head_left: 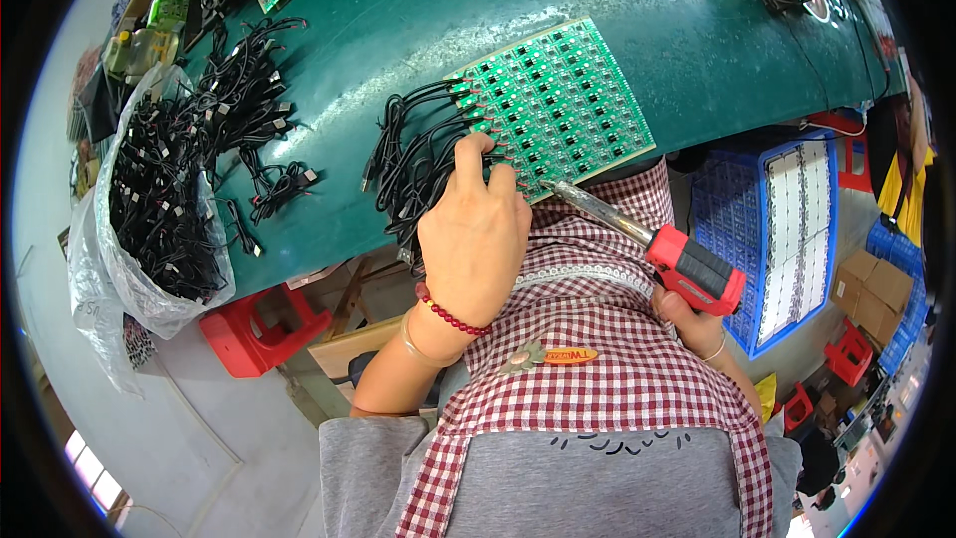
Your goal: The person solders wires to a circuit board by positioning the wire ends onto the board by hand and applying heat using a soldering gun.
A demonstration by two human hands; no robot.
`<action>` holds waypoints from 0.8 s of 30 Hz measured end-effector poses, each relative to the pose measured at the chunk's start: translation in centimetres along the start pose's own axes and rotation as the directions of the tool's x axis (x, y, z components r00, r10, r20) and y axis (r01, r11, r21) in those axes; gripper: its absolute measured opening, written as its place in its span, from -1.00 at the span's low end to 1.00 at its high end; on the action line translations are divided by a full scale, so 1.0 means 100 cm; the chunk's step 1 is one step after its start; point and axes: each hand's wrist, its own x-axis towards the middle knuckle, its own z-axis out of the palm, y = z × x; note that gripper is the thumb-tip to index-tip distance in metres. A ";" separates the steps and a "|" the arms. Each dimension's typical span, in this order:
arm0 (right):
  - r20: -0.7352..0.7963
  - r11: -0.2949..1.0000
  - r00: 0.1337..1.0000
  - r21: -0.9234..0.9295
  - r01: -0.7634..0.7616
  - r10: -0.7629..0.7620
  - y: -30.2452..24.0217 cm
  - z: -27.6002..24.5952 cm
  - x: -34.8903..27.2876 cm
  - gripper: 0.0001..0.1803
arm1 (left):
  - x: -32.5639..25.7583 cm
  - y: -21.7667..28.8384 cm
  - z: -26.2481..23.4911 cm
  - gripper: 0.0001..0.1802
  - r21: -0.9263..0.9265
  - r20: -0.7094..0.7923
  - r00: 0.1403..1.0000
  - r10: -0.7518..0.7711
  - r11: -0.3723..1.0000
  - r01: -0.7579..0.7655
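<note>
Pinching black cable leads (423, 154) against the green circuit panel (558, 100), left-hand fingers (478, 154) closed; soldering iron (652, 244) gripped right.

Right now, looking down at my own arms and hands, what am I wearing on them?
Both forearms are bare, with no sleeves and no gloves. The left hand has a string of dark red beads at the wrist, with a thin pale bangle just behind it. The right hand shows one thin pale bangle at its wrist. No rings can be made out.
</note>
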 end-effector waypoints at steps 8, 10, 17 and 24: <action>0.028 1.000 1.000 0.015 -0.012 0.012 -0.011 0.008 0.012 -0.69 | 0.000 0.000 0.001 -0.91 0.010 -0.006 1.000 0.000 1.000 0.000; 0.041 0.999 0.999 -0.054 0.006 -0.004 -0.012 0.008 0.013 -0.71 | 0.000 -0.001 0.001 -0.91 0.018 -0.007 1.000 0.005 1.000 -0.005; -0.039 0.997 0.999 0.076 -0.005 0.008 -0.013 0.010 0.007 -0.73 | 0.000 0.000 0.001 -0.91 0.009 0.005 1.000 -0.002 1.000 0.002; -0.013 0.999 1.000 0.039 -0.027 0.027 -0.013 0.008 0.009 -0.73 | 0.000 0.000 0.000 -0.91 0.005 0.011 1.000 0.003 1.000 -0.003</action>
